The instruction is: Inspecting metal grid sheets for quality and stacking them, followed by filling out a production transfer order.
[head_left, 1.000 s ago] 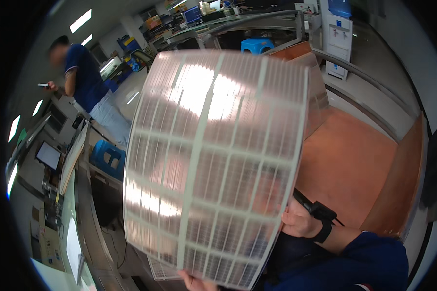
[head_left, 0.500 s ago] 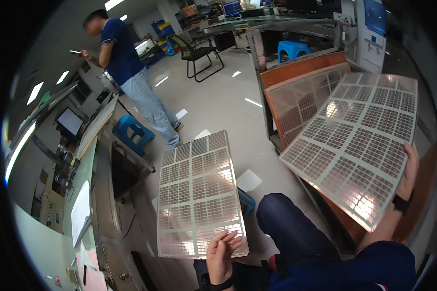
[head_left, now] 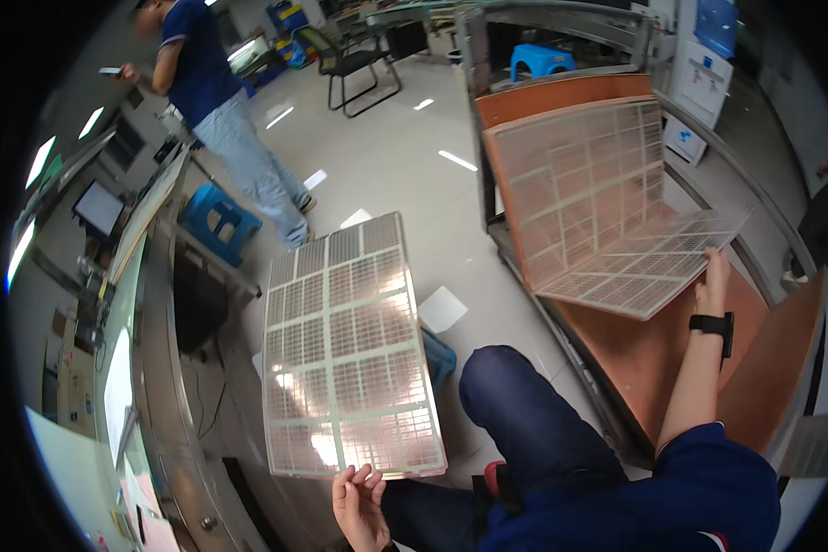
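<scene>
A glossy floor [head_left: 391, 175] is stretching between a worktop [head_left: 55, 460] at left and an orange-lined cart [head_left: 616, 354] at right. The right hand [head_left: 714, 281] is keeping its grip clenched on a translucent gridded panel's [head_left: 639, 267] right edge, over the cart. The left hand [head_left: 359, 506] is lying at another gridded panel's [head_left: 350, 368] near edge; whether its grip is grasping, I cannot tell. A knee [head_left: 515, 405] is jutting between; a co-worker [head_left: 198, 64] is standing far left.
</scene>
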Motion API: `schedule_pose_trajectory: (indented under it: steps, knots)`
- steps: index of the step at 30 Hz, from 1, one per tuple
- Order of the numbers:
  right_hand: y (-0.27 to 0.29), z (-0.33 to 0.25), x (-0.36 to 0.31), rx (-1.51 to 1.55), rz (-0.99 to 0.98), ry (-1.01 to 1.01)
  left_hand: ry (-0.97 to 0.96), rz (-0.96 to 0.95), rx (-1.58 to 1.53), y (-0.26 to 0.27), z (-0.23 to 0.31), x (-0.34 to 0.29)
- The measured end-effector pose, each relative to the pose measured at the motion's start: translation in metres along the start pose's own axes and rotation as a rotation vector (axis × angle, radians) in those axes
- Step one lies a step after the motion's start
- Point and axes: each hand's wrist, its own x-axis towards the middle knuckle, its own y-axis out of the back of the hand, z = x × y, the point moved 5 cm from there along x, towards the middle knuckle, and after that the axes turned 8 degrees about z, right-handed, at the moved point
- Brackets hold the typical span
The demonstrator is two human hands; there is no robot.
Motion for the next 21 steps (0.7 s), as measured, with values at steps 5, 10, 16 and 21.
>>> schedule_pose_trajectory:
  steps: [5,10,16,21]
  knots:
    - [-0.106,-0.019,-0.025,0.041,-0.350,-0.142,-0.078,0.047,0.007,0.031,0.008,0.016]
    - [-0.198,-0.030,-0.126,-0.059,-0.844,0.016,-0.374,0.286,0.273,0.089,0.016,0.093]
    - [-0.181,0.050,-0.367,-0.250,-1.499,-0.484,-0.788,0.561,1.283,0.131,0.026,0.143]
    - [-0.119,0.080,-0.453,-0.405,-1.560,-0.889,-0.558,0.632,1.280,0.158,0.011,0.162]
